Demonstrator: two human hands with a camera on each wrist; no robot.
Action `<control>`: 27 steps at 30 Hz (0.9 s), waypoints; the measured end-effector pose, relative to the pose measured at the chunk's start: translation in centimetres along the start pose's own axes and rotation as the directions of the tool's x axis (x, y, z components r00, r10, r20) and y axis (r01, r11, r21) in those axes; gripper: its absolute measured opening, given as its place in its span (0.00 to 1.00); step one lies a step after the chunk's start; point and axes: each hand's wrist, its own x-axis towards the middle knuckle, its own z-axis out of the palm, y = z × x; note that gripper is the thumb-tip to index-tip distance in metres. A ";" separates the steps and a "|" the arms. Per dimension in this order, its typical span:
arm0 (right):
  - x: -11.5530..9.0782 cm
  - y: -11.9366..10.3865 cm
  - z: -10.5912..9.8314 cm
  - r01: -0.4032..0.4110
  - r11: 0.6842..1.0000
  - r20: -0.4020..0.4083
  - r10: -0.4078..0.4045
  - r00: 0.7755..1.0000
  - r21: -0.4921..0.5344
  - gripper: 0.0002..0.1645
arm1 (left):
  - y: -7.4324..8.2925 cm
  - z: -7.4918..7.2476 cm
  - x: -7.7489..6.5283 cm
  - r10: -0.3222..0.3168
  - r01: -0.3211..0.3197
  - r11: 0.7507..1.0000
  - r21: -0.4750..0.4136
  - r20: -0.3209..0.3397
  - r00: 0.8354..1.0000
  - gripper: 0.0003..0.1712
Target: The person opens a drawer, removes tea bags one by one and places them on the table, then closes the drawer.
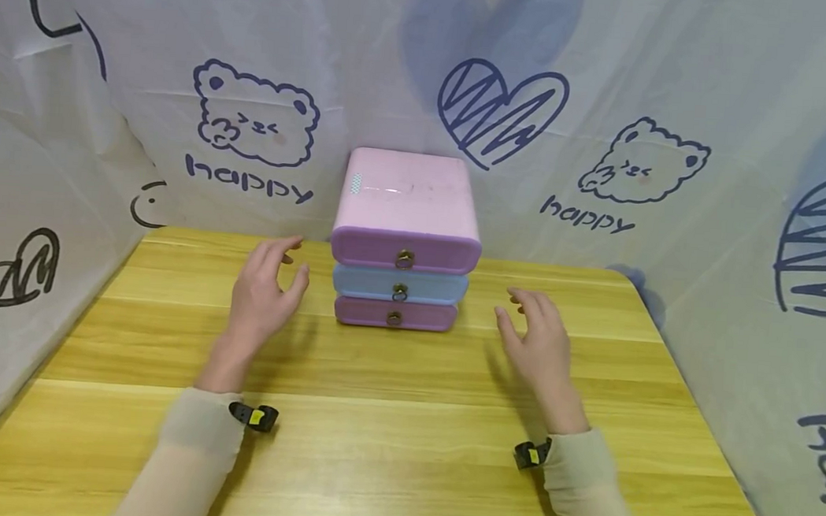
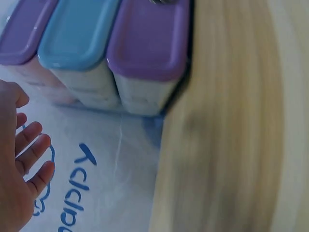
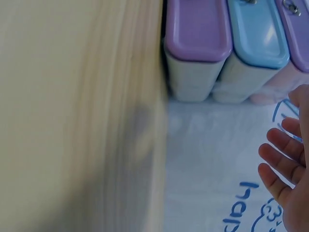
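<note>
A small drawer box point(image 1: 410, 191) with a pink top stands at the back middle of the table. Its three drawer fronts are stacked: a purple top one point(image 1: 367, 249), a light blue middle one point(image 1: 362, 282) and a purple bottom one point(image 1: 360, 312), each with a small metal ring knob. My left hand point(image 1: 263, 290) hovers to the left of the box, its fingers loosely bent and holding nothing. On the other side, my right hand point(image 1: 541, 341) is held apart from the box, also with relaxed fingers and nothing in them. Both wrist views show the drawer fronts beside the hands.
The box stands on a wood-grain table point(image 1: 389, 422). A white cloth point(image 1: 375, 66) printed with bears, hearts and "happy" hangs behind and at both sides. Black straps with small devices sit on both wrists, over light sleeves point(image 1: 191, 450).
</note>
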 end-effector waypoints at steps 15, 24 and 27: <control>1.1 -4.0 0.9 0.199 0.977 -0.140 -0.188 0.972 0.075 0.14 | 4.4 2.7 2.5 -0.341 0.263 0.759 -0.596 -0.019 0.940 0.23; 2.3 -6.7 1.7 0.282 0.955 -0.143 -0.269 0.953 0.086 0.15 | 5.0 4.1 3.4 -0.439 0.374 0.594 -0.712 0.102 0.893 0.26; 2.7 -7.6 1.9 0.318 0.944 -0.153 -0.302 0.941 0.088 0.15 | 4.7 4.6 3.4 -0.454 0.416 0.573 -0.706 0.150 0.879 0.27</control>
